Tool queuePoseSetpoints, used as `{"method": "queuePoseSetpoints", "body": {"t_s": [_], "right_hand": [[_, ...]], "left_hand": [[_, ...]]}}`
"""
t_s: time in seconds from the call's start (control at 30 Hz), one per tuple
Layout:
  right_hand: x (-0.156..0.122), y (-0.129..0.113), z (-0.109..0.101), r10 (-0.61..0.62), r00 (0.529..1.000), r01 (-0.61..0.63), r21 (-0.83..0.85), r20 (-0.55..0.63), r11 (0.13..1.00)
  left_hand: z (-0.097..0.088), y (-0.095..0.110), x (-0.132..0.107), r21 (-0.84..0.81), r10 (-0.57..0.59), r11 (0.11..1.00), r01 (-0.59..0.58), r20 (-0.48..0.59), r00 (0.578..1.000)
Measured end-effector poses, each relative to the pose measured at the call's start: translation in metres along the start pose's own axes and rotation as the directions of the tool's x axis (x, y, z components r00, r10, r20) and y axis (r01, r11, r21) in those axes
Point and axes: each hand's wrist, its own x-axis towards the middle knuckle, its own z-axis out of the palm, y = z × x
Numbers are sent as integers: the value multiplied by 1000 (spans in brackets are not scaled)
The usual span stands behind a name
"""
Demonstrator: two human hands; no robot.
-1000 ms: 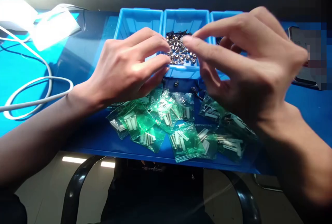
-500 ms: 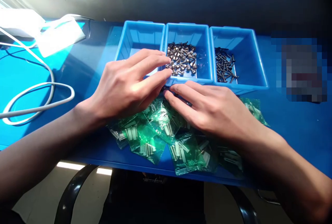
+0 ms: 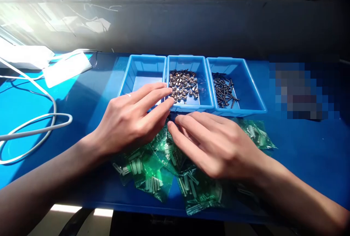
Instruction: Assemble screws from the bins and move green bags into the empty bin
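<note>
My left hand (image 3: 131, 119) lies palm down with its fingers stretched out, its fingertips at the front rim of the middle blue bin (image 3: 203, 79). My right hand (image 3: 216, 143) also lies flat, fingers extended, on a pile of green transparent bags (image 3: 155, 172) that hold small white parts. The two hands' fingertips nearly meet just in front of the bins. The middle bin holds shiny metal fasteners (image 3: 182, 85). The right bin (image 3: 248, 86) holds dark screws (image 3: 224, 93). The left bin (image 3: 139, 72) shows only a pale patch on its floor. Neither hand visibly holds anything.
The bins stand in a row on a blue table (image 3: 308, 145). A white cable (image 3: 35, 126) loops at the left, with white flat items (image 3: 65, 69) behind it. A blurred-out object (image 3: 303, 90) sits at the right. A wall rises behind the table.
My right hand came down from above the bins and now lies flat on the bags. The view has tilted up, so the bins and hands sit lower in frame.
</note>
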Motion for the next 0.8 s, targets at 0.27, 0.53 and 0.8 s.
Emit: {"method": "queuePoseSetpoints", "body": {"t_s": [0.27,0.53,0.8], "right_hand": [[1,5,-8,337,917,-309,154,-215,938],[-6,16,4,297,951,-300,-27,-85,954],[1,-5,-3,-64,997,62,-37,-43,997]], "left_hand": [[-2,1,0,25,1,1000,0,-19,1000],[-4,4,1,20,-12,1000,13,-8,1000],[-1,4,-2,14,-22,1000,22,-7,1000]]}}
